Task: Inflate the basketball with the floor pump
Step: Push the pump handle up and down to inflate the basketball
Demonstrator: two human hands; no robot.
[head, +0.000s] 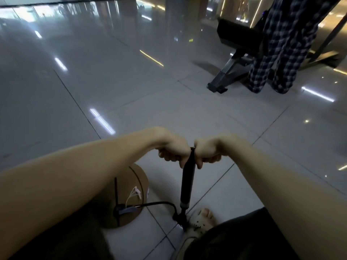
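Seen from above: left hand (173, 152) and right hand (207, 153), both fisted tight around the handle at the top of a black floor pump (186, 184), knuckles nearly touching either side of its upright barrel. Just left of the pump's base, a brown basketball (134, 182) on the pale tiled floor (131, 91), partly hidden by the left forearm, joined to the pump by a black hose (159, 203). Right of the base, a foot in a sandal (203, 219); far beyond the pump, a dark exercise bench (238, 53) and checked trouser legs (277, 53).
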